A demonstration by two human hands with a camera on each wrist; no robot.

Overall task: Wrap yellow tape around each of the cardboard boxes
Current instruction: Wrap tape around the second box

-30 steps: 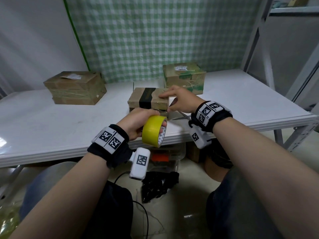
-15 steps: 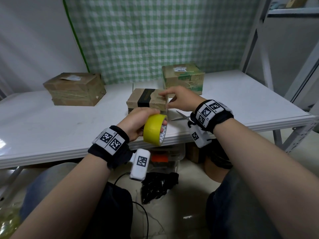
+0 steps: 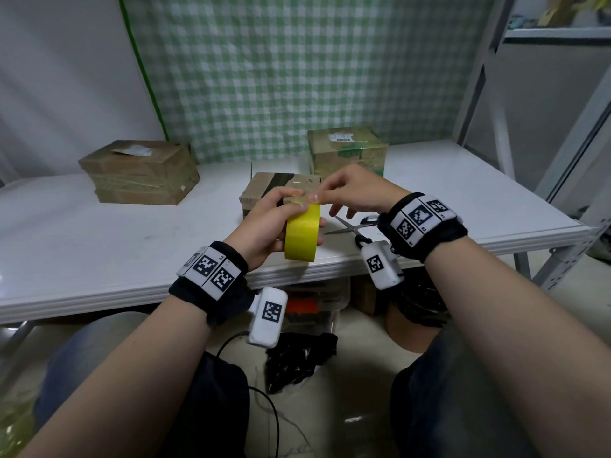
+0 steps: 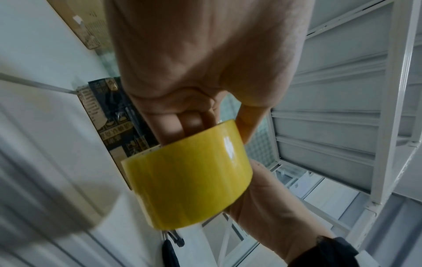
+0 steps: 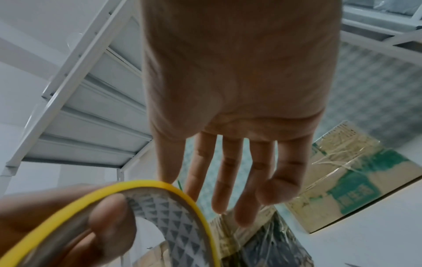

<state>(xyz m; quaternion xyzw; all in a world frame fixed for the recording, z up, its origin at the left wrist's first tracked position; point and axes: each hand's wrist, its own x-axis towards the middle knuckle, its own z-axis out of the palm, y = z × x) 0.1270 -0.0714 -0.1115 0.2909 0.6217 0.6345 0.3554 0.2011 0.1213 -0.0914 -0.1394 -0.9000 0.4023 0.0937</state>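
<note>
My left hand (image 3: 264,223) grips a yellow tape roll (image 3: 302,236), fingers through its core, held above the table's front edge. The right hand (image 3: 357,190) has straight, spread fingers; its forefinger tip touches the roll's top by my left thumb. The right wrist view shows the roll's rim (image 5: 146,182) beside the right hand (image 5: 239,90). Right behind the roll stands a small cardboard box with a black band (image 3: 259,185). A brown box (image 3: 139,173) sits at the back left and a green-printed box (image 3: 347,153) at the back middle. No pulled-out strip of tape shows.
Scissors (image 3: 350,226) lie on the white table (image 3: 99,242) just right of the roll, under my right hand. A metal shelf rack (image 3: 562,127) stands to the right. Under the table are a clear bin (image 3: 317,295) and a black bag (image 3: 297,358).
My left hand has raised the roll and turned its yellow band toward me. The right hand has left the small box's top and come to the top of the roll.
</note>
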